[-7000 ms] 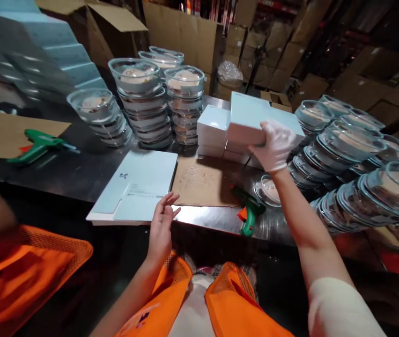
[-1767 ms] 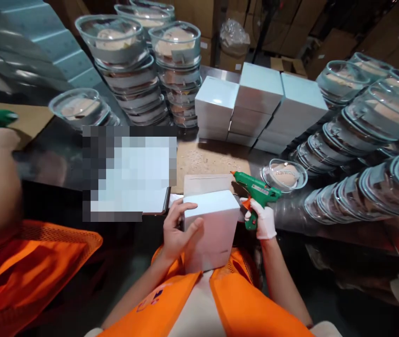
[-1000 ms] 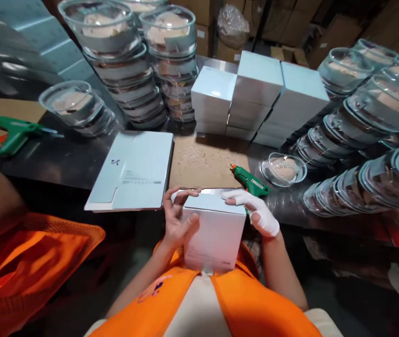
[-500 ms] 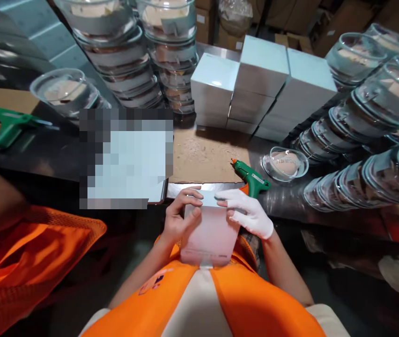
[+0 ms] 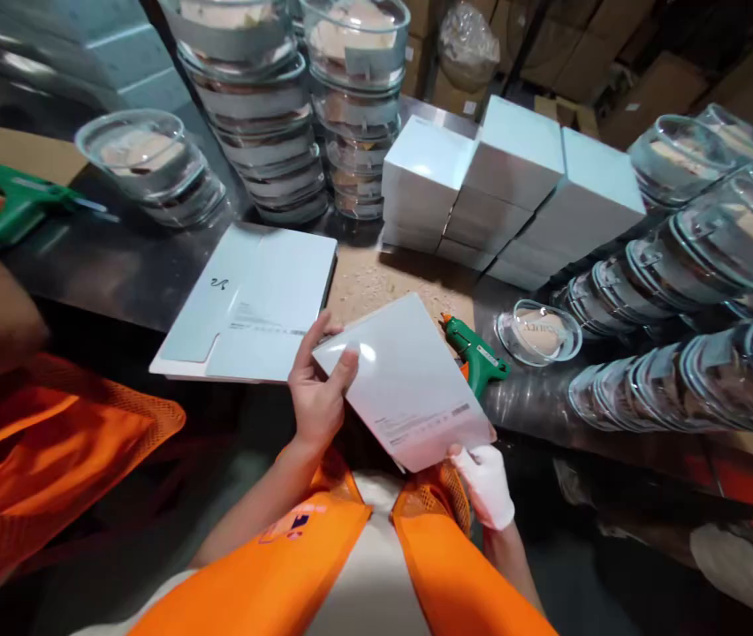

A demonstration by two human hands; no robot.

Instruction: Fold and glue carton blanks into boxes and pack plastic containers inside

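While tilted above the tabletop (image 5: 117, 283) edge, box (image 5: 406, 380) gripped by left hand (image 5: 315, 397) and gloved right hand (image 5: 486, 481); nearby clear bowl (image 5: 538, 331) holding a beige disc.

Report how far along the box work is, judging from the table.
Done: closed white boxes stand stacked at the table's back. In hand: the left hand and gloved right hand hold one white box between them; the green glue gun lies beside it. Left: flat box blanks and many clear lidded containers remain unboxed.
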